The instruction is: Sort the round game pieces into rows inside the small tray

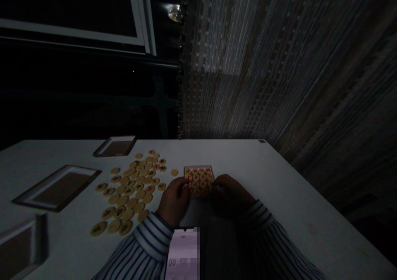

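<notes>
A small shallow box (197, 166) lies on the white table in front of me, with red-marked xiangqi pieces (195, 178) set in rows inside it. My left hand (174, 200) grips the box's near left side, thumb and fingers closed at the edge. At the right edge, the bent fingers of my right hand (231, 193) hold the box too; deep shadow hides part of that hand. Left of the box spreads a loose heap of round wooden xiangqi pieces (132, 202), some with black or red characters, others blank side up. One single piece (174, 172) lies just beyond my left hand.
Box lids or trays lie on the table (310, 214): one at the far left (128, 147), one at the left (58, 207), one at the near left (41, 238). A lit phone (182, 255) sits between my forearms. A string curtain (235, 65) hangs behind.
</notes>
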Demonstrator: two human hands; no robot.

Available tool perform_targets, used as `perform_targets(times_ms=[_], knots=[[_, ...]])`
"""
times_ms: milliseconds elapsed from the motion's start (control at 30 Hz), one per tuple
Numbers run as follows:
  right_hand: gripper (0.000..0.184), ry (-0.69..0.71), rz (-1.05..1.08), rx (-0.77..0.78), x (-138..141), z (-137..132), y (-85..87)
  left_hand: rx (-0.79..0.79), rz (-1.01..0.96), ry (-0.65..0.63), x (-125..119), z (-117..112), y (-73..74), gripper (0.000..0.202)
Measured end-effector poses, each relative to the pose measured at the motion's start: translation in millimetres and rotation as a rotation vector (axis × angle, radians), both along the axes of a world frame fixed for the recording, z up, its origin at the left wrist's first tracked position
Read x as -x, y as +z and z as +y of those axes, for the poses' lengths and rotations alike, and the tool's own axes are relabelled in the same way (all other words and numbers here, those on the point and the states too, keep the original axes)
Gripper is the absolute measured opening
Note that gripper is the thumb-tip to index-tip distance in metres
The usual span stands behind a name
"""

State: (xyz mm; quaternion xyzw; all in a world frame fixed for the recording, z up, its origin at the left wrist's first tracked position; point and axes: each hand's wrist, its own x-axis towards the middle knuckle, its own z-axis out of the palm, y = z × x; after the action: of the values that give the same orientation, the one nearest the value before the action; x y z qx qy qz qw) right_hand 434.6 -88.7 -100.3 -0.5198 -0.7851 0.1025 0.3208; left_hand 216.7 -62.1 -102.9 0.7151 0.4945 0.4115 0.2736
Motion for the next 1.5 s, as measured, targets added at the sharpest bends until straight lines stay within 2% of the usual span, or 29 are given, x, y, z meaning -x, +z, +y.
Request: perform_targets(times_ms=[500, 733, 1167, 1500], knots=[[0.015, -0.04, -0.068, 0.07, -0.6, -1.2, 3.5, -0.008, 0.004, -0.007, 0.3, 0.5, -1.8, 0.023], [0.013, -0.07, -0.07, 0.063, 1.3, -2.8, 3.8, -0.012, -0.025, -0.015, -0.4, 0.6, -1.9, 0.022], [0.018, -0.043, -0.074, 0.038, -3.4, -1.4, -2.8, -0.007, -0.002, -0.001, -0.8, 0.0, 0.4, 0.023], [0.015, -0.041, -0.07, 0.052, -0.9, -4.5, 5.3, -0.008, 0.012, -0.024, -0.2, 0.4, -1.8, 0.023]])
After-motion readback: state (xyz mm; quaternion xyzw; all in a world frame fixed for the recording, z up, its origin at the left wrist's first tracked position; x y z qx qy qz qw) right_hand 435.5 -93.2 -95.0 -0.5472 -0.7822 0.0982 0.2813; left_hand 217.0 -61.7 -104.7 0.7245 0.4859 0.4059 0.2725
